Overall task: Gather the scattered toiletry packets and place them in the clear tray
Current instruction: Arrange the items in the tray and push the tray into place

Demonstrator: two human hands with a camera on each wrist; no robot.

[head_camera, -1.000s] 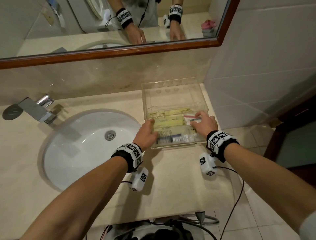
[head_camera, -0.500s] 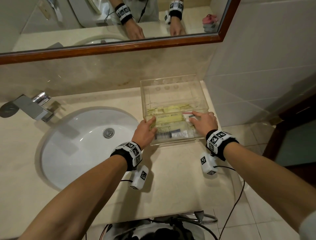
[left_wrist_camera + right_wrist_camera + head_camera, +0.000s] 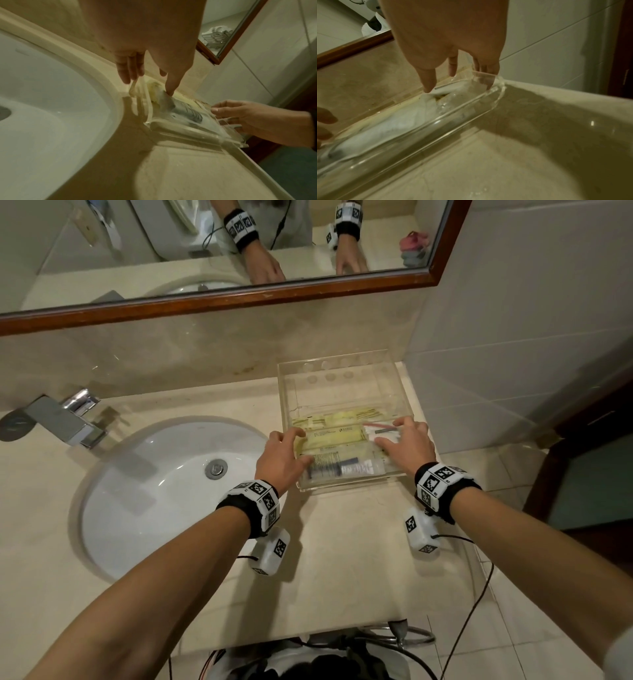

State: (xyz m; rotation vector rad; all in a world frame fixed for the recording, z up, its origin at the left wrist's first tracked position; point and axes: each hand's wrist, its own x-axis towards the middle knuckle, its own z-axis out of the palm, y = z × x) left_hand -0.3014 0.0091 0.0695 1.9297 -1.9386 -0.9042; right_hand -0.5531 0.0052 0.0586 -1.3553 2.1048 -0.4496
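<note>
The clear tray [image 3: 342,381] stands on the counter against the back wall, right of the sink. Yellow packets [image 3: 334,436], a white tube packet [image 3: 346,469] and a red-striped item [image 3: 378,426] lie in its front half. My left hand [image 3: 279,460] straddles the tray's left wall, with the thumb [image 3: 171,88] inside on a packet and the fingers [image 3: 126,75] outside. My right hand [image 3: 406,443] holds the right front wall. Its thumb [image 3: 428,83] presses a white packet [image 3: 402,119], and its outer fingers show through the clear wall [image 3: 436,121].
A white sink basin [image 3: 154,491] with a chrome faucet [image 3: 65,422] lies left of the tray. A wood-framed mirror [image 3: 239,299] hangs above the backsplash. A tiled wall [image 3: 513,354] closes the right side. The counter's front edge [image 3: 308,631] is near my body, with cables below.
Both hands stay at the tray's two sides and the tray has barely moved. The right fingers have spread a little further over the packets.
</note>
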